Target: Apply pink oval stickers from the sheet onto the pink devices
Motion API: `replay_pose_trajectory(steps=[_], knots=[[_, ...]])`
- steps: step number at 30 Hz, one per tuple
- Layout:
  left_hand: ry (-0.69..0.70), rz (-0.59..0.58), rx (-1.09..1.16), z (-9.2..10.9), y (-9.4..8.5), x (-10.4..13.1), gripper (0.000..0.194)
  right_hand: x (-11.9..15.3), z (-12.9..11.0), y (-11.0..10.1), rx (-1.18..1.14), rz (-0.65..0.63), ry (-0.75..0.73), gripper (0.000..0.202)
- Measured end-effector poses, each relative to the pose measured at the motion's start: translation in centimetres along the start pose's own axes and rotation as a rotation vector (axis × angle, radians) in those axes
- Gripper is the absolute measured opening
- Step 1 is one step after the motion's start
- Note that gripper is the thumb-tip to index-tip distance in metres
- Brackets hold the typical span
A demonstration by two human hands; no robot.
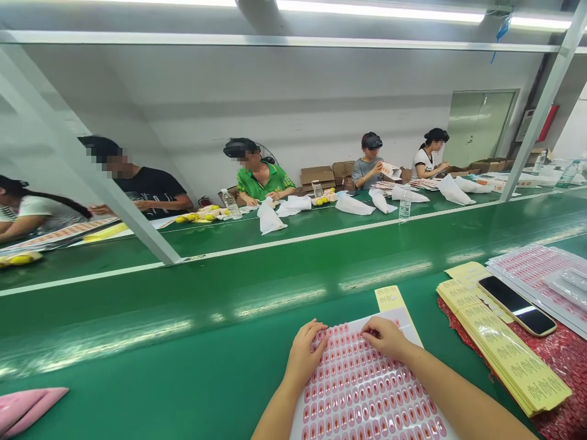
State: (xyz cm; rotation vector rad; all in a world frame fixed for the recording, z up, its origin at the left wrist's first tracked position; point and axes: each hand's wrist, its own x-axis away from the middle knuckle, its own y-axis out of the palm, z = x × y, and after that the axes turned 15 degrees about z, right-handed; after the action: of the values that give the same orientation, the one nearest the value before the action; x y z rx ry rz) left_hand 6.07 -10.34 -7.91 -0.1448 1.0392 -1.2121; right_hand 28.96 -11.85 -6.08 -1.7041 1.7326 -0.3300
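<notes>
A white sheet (362, 391) with rows of small pink oval stickers lies on the green table in front of me. My left hand (306, 351) rests on its upper left edge, fingers bent over the top rows. At the upper right of the sheet my right hand (384, 336) has thumb and index finger pinched together; anything between them is too small to tell. A yellow label sheet (389, 296) sticks out from beneath the top right of the white sheet.
To the right are a stack of yellow labels (499, 348), a phone (517, 305), red bubble wrap (557, 360) and more pink sticker sheets (541, 269). A pink item (30, 403) lies at left. Several people sit across the green conveyor (257, 269).
</notes>
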Motion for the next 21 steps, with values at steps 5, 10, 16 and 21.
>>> replay_pose_trajectory(steps=[5,10,16,21], knots=[[-0.003,0.006,-0.001,0.16,0.21,0.00,0.022,-0.10,0.14,-0.05,-0.002,-0.004,-0.010,0.013],[0.007,0.005,-0.002,0.33,0.13,0.03,0.022,-0.12,0.12,-0.03,-0.011,-0.002,0.002,0.013],[0.007,0.004,0.004,0.41,0.06,0.00,0.022,-0.07,0.15,-0.04,-0.010,0.012,-0.016,0.013],[0.014,0.030,0.008,0.39,0.23,0.01,0.021,-0.12,0.27,0.00,-0.012,0.009,-0.016,0.012]])
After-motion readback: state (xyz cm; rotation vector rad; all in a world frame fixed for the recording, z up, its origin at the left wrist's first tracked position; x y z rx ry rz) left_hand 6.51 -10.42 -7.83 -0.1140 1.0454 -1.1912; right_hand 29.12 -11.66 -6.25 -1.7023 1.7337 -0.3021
